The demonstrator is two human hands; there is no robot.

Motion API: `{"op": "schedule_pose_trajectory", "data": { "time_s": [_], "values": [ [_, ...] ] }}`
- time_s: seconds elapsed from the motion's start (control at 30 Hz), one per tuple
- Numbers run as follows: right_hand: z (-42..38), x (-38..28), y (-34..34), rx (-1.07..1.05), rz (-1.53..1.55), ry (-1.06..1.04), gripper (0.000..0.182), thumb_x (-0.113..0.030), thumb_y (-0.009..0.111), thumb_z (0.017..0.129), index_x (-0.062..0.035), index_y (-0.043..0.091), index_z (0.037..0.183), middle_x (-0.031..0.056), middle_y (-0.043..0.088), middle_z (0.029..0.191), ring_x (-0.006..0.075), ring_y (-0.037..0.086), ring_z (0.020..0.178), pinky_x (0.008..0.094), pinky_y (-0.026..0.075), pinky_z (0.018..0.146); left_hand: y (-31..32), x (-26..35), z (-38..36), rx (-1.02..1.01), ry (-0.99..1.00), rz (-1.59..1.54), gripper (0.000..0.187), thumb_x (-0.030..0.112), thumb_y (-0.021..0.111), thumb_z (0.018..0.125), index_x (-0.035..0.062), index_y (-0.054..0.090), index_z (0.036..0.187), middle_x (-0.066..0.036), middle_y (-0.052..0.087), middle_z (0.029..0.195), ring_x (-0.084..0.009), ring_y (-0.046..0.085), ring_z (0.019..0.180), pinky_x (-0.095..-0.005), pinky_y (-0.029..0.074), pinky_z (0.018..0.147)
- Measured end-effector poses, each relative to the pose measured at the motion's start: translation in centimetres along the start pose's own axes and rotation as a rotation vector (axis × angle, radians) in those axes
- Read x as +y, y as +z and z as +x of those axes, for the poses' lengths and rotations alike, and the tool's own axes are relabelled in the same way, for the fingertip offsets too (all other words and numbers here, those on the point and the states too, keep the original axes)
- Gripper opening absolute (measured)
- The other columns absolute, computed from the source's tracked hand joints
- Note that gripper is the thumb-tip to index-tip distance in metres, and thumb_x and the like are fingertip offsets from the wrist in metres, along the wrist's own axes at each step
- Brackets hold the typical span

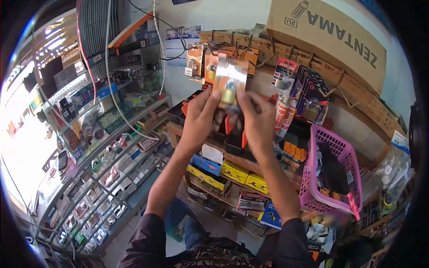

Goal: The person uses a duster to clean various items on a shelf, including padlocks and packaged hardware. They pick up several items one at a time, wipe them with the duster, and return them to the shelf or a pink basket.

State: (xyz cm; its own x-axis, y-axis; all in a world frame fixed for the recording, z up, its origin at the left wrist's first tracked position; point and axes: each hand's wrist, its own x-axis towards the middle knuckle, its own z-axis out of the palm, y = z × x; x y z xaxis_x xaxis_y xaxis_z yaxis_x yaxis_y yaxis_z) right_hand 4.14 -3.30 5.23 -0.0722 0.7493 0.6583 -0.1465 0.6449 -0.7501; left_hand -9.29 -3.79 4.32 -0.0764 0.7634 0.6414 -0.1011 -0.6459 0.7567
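Between both hands, raised before the hanging rack, is a packaged padlock [229, 94] with a brass-coloured body on a shiny orange card. My left hand [202, 111] grips the pack's left edge with thumb and fingers. On its right edge my right hand [255, 114] is closed the same way, thumb in front. The fingertips behind the pack are partly hidden. Other carded padlocks [193, 64] hang just behind, left of the held one. Further right hangs another carded padlock [282, 81] with a red and black card.
A wooden rail [308, 58] with hooks crosses the wall under a cardboard box [330, 40]. At right stands a pink basket [306, 187] holding packets. Sealant tubes [283, 116] stand behind the hands. Yellow boxes [237, 173] fill a lower shelf; a glass display case [114, 174] lies left.
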Motion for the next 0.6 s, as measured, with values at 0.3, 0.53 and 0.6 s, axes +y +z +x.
{"op": "schedule_pose_trajectory", "data": {
  "time_s": [0.3,0.53,0.6],
  "values": [
    [4.2,-1.8,2.5,0.178,0.247,-0.006,0.023,-0.019,0.059,0.095,0.0018,0.066,0.092,0.0058,0.065,0.066,0.0071,0.057,0.048,0.0195,0.038,0.042,-0.1,1.9,5.2,-0.033,-0.041,-0.202,0.030,0.027,0.048,0.100,0.0027,0.057,0.086,0.002,0.047,0.054,-0.0037,0.037,0.041,-0.0200,0.028,0.039],
    [4.6,-2.0,3.3,0.252,0.282,0.066,0.022,-0.020,0.058,0.095,0.0005,0.065,0.090,0.0068,0.065,0.065,0.0080,0.056,0.045,0.0195,0.039,0.041,0.1,1.7,6.2,-0.009,-0.107,-0.307,0.029,0.026,0.050,0.099,0.0033,0.056,0.081,0.000,0.049,0.051,-0.0058,0.039,0.037,-0.0216,0.028,0.035],
    [4.5,-1.5,3.5,0.260,0.348,0.087,0.021,-0.020,0.058,0.095,-0.0008,0.065,0.089,0.0054,0.063,0.063,0.0076,0.056,0.045,0.0197,0.039,0.041,0.0,1.6,6.1,-0.017,-0.114,-0.308,0.030,0.026,0.049,0.098,0.0035,0.055,0.080,0.000,0.050,0.051,-0.0061,0.040,0.037,-0.0216,0.029,0.034]
  ]
}}
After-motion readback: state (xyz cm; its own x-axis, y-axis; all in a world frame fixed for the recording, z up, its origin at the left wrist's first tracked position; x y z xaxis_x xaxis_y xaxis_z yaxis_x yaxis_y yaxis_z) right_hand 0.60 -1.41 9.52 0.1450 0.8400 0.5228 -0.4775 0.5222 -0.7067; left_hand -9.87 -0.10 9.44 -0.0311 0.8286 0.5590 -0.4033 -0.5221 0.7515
